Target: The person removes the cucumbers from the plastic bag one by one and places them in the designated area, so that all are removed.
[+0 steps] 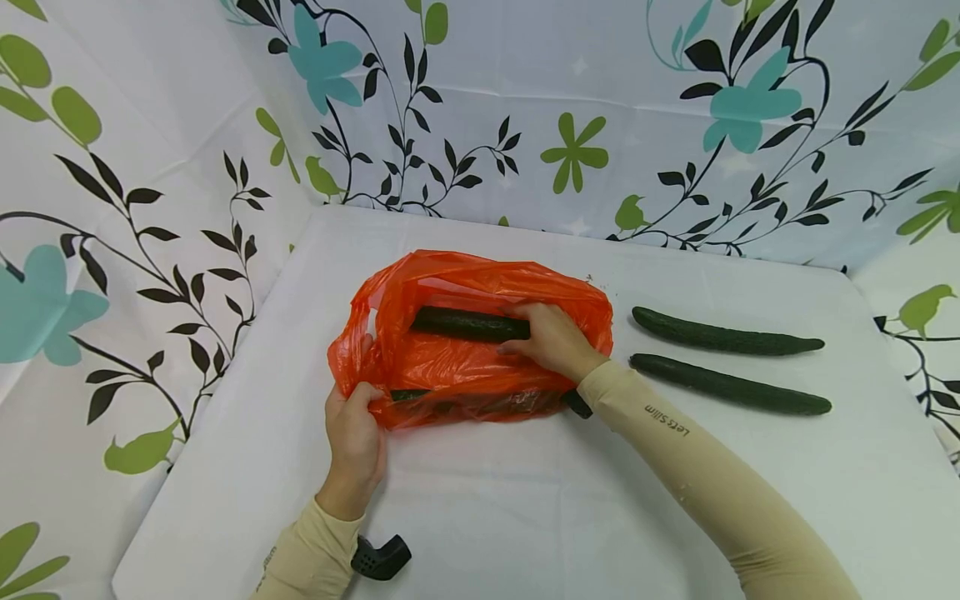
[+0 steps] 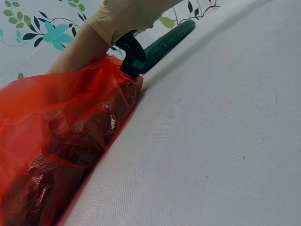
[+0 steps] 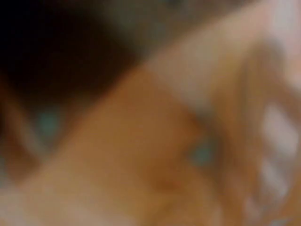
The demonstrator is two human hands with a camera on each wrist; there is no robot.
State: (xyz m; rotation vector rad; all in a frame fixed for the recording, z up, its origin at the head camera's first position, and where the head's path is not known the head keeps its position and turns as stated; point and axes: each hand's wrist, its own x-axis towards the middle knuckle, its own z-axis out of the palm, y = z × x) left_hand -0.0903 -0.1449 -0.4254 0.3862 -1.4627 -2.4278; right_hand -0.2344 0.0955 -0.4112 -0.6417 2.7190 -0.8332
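In the head view an orange-red plastic bag (image 1: 450,367) lies on the table with its mouth spread. My left hand (image 1: 354,437) grips the bag's left edge, the thumb on the film. Inside the bag's mouth, my right hand (image 1: 551,337) holds the right end of a dark green cucumber (image 1: 468,323), thumb and fingers on either side of it. Another cucumber (image 1: 408,394) shows partly under the bag's front film. Dark lengths press against the bag (image 2: 70,127) in the left wrist view. The right wrist view is too blurred to make out the hold.
Two cucumbers, a farther one (image 1: 723,333) and a nearer one (image 1: 731,385), lie on the white table (image 1: 517,517) right of the bag. A black wrist device (image 1: 382,557) sits by the left sleeve. Patterned cloth (image 1: 480,100) hangs behind the table.
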